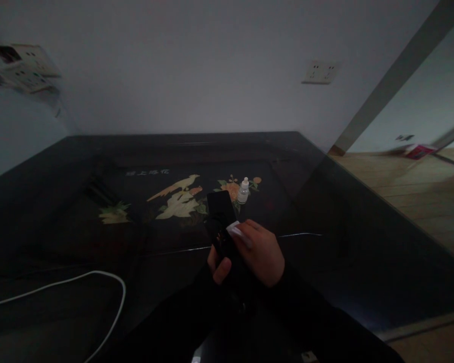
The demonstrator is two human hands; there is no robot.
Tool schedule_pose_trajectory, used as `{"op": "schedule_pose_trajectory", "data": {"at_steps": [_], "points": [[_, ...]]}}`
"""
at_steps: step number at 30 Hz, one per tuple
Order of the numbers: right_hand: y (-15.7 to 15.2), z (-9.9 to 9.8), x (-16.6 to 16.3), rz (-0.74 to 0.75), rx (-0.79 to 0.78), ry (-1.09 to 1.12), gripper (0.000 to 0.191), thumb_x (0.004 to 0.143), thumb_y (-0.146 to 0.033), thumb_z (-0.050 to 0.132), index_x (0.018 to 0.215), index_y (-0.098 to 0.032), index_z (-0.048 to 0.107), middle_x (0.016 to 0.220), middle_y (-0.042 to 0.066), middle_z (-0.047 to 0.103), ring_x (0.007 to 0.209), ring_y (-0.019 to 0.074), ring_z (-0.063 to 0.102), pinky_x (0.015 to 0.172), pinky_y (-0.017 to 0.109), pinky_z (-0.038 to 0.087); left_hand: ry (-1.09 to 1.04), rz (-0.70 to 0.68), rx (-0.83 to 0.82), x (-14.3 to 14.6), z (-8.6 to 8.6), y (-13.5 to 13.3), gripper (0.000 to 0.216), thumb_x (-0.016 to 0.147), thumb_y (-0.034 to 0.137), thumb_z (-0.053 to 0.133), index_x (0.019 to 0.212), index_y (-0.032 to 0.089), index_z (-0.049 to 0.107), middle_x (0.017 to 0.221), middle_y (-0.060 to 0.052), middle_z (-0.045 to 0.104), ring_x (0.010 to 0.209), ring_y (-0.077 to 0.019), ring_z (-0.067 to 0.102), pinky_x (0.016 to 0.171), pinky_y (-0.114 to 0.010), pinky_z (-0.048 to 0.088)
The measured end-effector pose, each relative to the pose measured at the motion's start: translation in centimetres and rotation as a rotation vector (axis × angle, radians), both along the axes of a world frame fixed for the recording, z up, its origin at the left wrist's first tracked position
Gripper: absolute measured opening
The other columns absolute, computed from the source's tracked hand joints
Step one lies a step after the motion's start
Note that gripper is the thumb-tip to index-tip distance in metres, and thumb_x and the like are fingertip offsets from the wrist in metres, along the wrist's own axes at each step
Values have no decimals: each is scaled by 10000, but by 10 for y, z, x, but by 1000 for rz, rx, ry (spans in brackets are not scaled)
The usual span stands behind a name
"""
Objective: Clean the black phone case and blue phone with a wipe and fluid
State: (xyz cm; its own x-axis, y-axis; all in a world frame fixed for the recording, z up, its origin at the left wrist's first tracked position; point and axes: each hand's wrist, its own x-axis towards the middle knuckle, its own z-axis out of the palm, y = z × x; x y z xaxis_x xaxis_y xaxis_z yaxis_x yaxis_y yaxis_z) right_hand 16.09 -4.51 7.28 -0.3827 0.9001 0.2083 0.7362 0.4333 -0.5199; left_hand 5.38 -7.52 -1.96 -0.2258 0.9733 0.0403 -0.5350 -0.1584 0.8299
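My left hand is closed around the lower part of a dark, long object, whose kind I cannot make out in the dim light. A flat black slab with rounded corners shows just beyond it; whether the two are joined I cannot tell. Between the fingers of my right hand is a folded white wipe, close against the right side of the dark object. A small clear dropper bottle with a white top stands upright on the table, beyond my right hand.
The dark glossy table has an inlaid bird and flower picture. A white cable curves across its left side. Wall sockets are on the wall behind, with more sockets at left. Wooden floor lies at right.
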Motion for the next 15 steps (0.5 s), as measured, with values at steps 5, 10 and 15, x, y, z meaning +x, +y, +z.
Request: {"op": "schedule_pose_trajectory", "data": {"at_steps": [5, 10, 15], "points": [[-35, -15, 24, -5, -77, 48, 206, 795, -117, 482, 934, -219, 596, 866, 28, 571, 812, 153, 546, 716, 234, 407, -113, -91, 34, 6, 12, -4, 380, 616, 446, 638, 950, 268, 604, 903, -38, 666, 776, -226, 617, 675, -351, 486], [-43, -17, 31, -23, -121, 75, 182, 813, -149, 466, 921, -221, 593, 830, 21, 582, 732, 145, 563, 657, 229, 413, -219, -75, -15, 11, 21, -7, 406, 612, 451, 641, 971, 270, 585, 903, -46, 668, 760, -220, 621, 671, -354, 488], [-18, -3, 19, -23, -65, 39, 138, 831, -180, 455, 870, -205, 585, 811, 18, 582, 728, 135, 568, 654, 216, 399, -39, 0, 11, 8, 12, -7, 396, 593, 442, 653, 951, 273, 638, 992, -31, 652, 990, -252, 554, 879, -346, 404]]}}
